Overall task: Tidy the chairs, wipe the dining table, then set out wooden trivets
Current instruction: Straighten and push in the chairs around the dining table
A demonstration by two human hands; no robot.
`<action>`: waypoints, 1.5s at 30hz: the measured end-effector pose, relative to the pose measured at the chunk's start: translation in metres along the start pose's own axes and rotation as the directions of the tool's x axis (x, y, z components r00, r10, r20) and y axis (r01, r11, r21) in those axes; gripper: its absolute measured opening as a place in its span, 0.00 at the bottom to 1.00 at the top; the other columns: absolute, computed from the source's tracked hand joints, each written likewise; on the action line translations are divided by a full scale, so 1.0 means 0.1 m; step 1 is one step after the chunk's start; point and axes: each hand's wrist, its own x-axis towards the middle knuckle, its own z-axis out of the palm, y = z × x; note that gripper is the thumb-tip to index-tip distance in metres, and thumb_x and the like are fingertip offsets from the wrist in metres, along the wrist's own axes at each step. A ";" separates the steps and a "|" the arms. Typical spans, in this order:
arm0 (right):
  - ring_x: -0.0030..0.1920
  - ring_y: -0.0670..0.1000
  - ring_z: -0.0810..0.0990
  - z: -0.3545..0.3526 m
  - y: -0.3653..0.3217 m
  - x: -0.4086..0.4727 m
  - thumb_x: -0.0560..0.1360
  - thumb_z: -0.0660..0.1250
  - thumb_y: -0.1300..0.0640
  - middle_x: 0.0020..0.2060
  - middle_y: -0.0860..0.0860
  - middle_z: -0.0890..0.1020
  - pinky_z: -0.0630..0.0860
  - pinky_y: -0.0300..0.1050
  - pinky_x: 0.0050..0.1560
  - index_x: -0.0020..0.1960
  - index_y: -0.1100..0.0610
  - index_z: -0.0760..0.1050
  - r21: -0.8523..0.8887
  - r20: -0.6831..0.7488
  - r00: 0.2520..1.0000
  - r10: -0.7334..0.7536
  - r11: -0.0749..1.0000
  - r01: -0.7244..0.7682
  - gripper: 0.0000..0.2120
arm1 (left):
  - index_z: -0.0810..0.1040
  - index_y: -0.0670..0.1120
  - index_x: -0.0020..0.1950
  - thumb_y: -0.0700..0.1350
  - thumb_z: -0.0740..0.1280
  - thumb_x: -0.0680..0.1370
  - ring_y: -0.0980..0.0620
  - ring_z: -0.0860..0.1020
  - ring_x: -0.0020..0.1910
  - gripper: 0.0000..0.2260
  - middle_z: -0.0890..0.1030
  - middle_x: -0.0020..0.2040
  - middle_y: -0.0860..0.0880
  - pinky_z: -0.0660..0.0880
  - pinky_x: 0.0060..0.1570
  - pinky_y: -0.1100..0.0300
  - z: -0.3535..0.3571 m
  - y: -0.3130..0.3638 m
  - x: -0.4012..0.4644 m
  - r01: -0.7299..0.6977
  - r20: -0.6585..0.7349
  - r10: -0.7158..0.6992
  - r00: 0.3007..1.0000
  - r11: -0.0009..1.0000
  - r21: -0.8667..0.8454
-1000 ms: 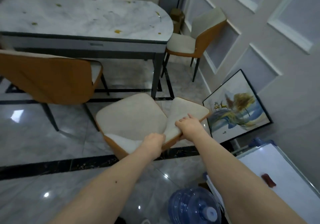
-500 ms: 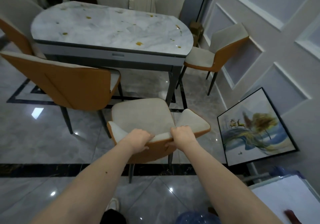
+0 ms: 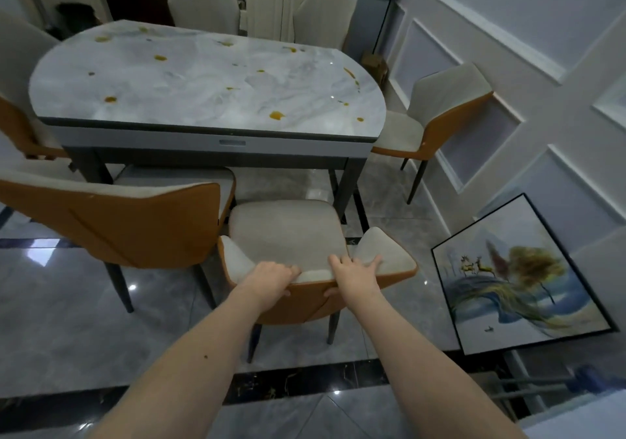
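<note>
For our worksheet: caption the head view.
Both hands grip a chair's backrest before the stained table.

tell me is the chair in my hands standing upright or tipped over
Upright. The chair has its seat level and facing up, with its dark legs pointing down to the floor tiles. The left hand and right hand grip its backrest top.

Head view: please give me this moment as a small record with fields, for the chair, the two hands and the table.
chair held: chair, upright, seat facing the table, not yet pushed under
left hand: left hand grips the backrest top edge
right hand: right hand grips the same edge, fingers over, thumb behind
table: dining table, marble top with yellow-brown spots, not wiped
trivets: none visible
</note>
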 end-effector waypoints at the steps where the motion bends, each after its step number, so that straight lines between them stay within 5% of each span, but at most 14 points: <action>1: 0.66 0.60 0.69 -0.05 -0.02 0.08 0.73 0.69 0.44 0.62 0.55 0.73 0.46 0.80 0.63 0.68 0.53 0.61 0.006 -0.010 1.000 0.005 1.000 -0.005 0.30 | 0.68 0.46 0.64 0.47 0.64 0.79 0.42 0.77 0.57 0.15 0.78 0.58 0.44 0.72 0.52 0.50 -0.03 -0.09 0.07 -0.005 -0.010 0.005 1.000 1.000 0.004; 9: 0.65 0.60 0.69 -0.29 -0.26 0.76 0.74 0.69 0.46 0.61 0.55 0.74 0.48 0.77 0.65 0.65 0.53 0.62 0.097 -0.050 0.996 0.068 0.993 -0.063 0.26 | 0.67 0.49 0.65 0.46 0.64 0.78 0.45 0.77 0.56 0.17 0.77 0.58 0.47 0.72 0.49 0.52 -0.21 -0.75 0.56 0.004 -0.061 -0.002 0.998 1.000 0.028; 18: 0.64 0.61 0.70 -0.58 -0.53 1.47 0.73 0.70 0.46 0.62 0.55 0.74 0.57 0.70 0.66 0.66 0.54 0.62 0.129 -0.037 0.999 -0.032 0.991 0.036 0.28 | 0.66 0.53 0.62 0.48 0.65 0.77 0.49 0.78 0.54 0.15 0.78 0.55 0.50 0.72 0.49 0.56 -0.33 -1.45 0.96 0.131 -0.076 -0.129 0.989 0.991 0.024; 45: 0.58 0.59 0.74 -0.52 -0.21 1.52 0.73 0.68 0.42 0.56 0.55 0.78 0.68 0.57 0.55 0.60 0.54 0.66 -0.019 -0.031 0.971 -0.238 0.971 0.238 0.22 | 0.66 0.48 0.61 0.45 0.60 0.79 0.46 0.78 0.53 0.11 0.78 0.55 0.48 0.73 0.48 0.54 -0.33 -1.19 0.85 0.092 -0.130 -0.084 0.988 0.994 0.055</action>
